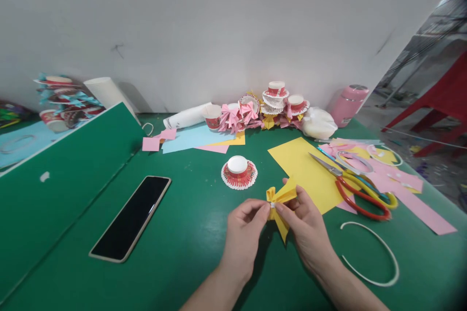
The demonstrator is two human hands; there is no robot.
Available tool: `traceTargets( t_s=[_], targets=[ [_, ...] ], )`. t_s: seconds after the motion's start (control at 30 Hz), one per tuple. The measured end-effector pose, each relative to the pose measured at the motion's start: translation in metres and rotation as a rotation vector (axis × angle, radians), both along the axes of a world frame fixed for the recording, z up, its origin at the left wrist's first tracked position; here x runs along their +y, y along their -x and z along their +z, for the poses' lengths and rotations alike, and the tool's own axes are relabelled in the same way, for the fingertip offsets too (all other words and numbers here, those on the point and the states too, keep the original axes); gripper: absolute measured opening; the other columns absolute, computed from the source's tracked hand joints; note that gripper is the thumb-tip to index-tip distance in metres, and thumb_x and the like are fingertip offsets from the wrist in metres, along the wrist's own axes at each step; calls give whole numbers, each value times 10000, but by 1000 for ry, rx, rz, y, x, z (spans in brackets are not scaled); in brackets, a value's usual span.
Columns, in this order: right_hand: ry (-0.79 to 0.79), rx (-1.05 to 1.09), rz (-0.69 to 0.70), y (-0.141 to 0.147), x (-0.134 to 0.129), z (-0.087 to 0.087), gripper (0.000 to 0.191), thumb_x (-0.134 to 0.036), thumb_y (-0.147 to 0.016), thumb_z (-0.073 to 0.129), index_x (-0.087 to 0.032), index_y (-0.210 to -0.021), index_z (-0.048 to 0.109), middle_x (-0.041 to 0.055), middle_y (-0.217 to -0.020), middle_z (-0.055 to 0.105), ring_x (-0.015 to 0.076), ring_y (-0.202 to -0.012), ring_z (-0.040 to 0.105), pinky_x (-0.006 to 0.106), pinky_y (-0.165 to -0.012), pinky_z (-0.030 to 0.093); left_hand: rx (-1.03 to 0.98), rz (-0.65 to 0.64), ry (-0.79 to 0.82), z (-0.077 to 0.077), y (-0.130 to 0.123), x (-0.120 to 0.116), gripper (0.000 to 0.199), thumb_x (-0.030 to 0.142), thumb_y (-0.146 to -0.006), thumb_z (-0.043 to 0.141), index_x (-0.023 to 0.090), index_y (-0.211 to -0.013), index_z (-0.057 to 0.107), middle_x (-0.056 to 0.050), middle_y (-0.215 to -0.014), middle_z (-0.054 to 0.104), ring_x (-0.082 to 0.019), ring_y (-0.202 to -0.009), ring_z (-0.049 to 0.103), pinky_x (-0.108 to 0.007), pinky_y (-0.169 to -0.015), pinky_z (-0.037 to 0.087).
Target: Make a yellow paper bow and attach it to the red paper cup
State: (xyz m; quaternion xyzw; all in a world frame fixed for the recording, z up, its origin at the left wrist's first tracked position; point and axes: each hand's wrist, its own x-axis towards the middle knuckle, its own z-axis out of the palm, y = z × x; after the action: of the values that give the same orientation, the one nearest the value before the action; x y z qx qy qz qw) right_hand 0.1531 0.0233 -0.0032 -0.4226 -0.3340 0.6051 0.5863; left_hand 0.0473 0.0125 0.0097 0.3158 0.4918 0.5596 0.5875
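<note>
Between my two hands is a yellow paper bow (pixel 280 199), folded, with a small white patch at its centre. My left hand (pixel 246 228) pinches the bow's left side near that white patch. With thumb and fingers, my right hand (pixel 304 221) grips its right side, and one yellow tail points down between the hands. Just beyond them on the green table sits a little hat shape (pixel 239 173) made from a paper cup, red with a fringed brim and a white top. To the right of my right hand lies a sheet of yellow paper (pixel 302 160).
Red-handled scissors (pixel 359 199) rest by pink paper strips (pixel 419 199) on the right. A white curved strip (pixel 392 257) lies nearer. A phone (pixel 131 218) is at left, beside a green divider (pixel 69 184). Decorated cups (pixel 275 97) and a pink bottle (pixel 348 107) stand along the back.
</note>
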Motion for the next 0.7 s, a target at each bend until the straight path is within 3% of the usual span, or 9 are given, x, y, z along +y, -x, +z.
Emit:
traceTargets(
  t_s=[0.33,0.7],
  targets=[
    [-20,-33,50,-2,-2,-3,466,-306,-684,704,-268,-1099,496,3,-835,628,161,-739,574,297,-679,457,-246,-58,85,2,2,2,141,239,-614,721,142,-601,619,20,-593,583,-84,-603,497,-232,-643,387],
    [-43,-29,67,-1,-4,-1,450,-288,-718,668,-264,-1117,461,6,-817,614,163,-737,577,271,-599,474,-555,-190,169,2,3,2,149,181,-661,679,167,-616,537,-1,-739,618,-115,-708,553,-244,-656,388]
  ],
)
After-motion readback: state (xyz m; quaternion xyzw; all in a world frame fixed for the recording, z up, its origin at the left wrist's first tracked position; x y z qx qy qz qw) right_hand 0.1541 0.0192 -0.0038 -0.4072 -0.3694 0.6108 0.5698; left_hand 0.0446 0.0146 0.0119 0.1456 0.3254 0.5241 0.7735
